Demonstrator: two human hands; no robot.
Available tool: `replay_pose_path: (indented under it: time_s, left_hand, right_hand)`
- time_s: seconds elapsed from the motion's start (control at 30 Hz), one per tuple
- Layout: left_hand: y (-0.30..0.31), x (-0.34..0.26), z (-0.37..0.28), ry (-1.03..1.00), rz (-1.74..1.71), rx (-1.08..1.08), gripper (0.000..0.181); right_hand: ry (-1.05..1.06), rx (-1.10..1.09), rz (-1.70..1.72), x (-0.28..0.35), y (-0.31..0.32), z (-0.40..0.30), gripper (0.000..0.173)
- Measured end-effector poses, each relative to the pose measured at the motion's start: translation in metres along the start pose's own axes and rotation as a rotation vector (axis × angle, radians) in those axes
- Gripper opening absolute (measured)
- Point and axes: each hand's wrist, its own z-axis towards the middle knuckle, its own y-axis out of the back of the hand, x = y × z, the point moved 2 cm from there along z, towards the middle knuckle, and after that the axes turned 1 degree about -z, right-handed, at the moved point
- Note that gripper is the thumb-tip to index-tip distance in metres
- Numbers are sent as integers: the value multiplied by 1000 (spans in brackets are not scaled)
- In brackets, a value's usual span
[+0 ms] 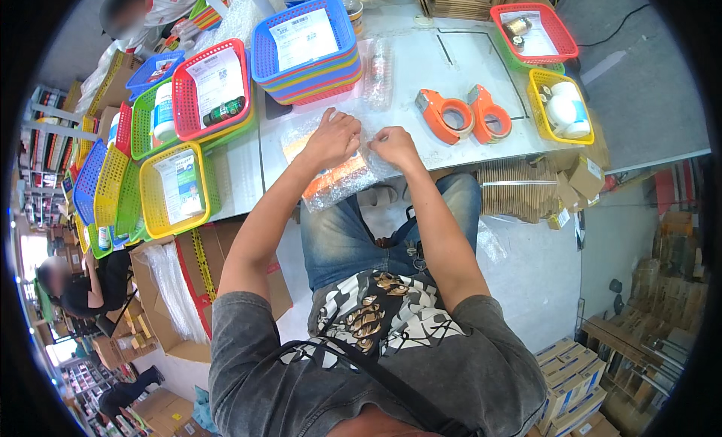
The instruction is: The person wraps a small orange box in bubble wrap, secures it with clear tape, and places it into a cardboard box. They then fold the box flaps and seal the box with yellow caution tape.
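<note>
An orange and white package in clear bubble wrap (341,174) lies at the front edge of the white table, its near end reaching out over my lap. My left hand (334,137) rests on top of it with fingers curled down onto the wrap. Just to the right, my right hand (395,147) pinches a loose edge of the bubble wrap between thumb and fingers. My fingertips hide part of that edge. Behind my hands stands another bubble-wrapped item (378,76), long and narrow.
Two orange tape dispensers (451,118) lie to the right. A stack of plastic baskets (307,53) stands at the back; a yellow basket (176,191) with a bottle and paper is at left. Another yellow basket (561,107) holds white bottles. Flattened cartons (516,189) sit below the table.
</note>
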Motion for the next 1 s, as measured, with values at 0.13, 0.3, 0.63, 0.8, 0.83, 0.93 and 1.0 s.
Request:
replay_pose_path:
  time_s: [0.13, 0.3, 0.63, 0.8, 0.83, 0.93, 1.0]
  left_hand:
    - [-3, 2, 0, 35, -122, -72, 18]
    - [-2, -3, 0, 21, -146, -235, 23]
    - [-8, 4, -9, 12, -62, -273, 17]
    - [-6, 8, -13, 5, -126, -342, 18]
    - [-4, 9, -12, -1, -127, -345, 18]
    - [-2, 8, -16, -16, -140, -408, 19]
    - [-2, 7, -18, -22, -153, -448, 25]
  right_hand:
    - [150, -37, 197, 6, -4, -7, 22]
    - [253, -70, 186, 27, -12, -34, 24]
    - [302, -113, 137, 37, -34, -74, 51]
    - [272, -100, 256, 27, -36, -61, 61]
    - [293, -48, 230, 26, -34, -56, 61]
    - [339, -45, 229, 24, -38, -54, 59]
    - [376, -35, 270, 26, -41, -54, 55]
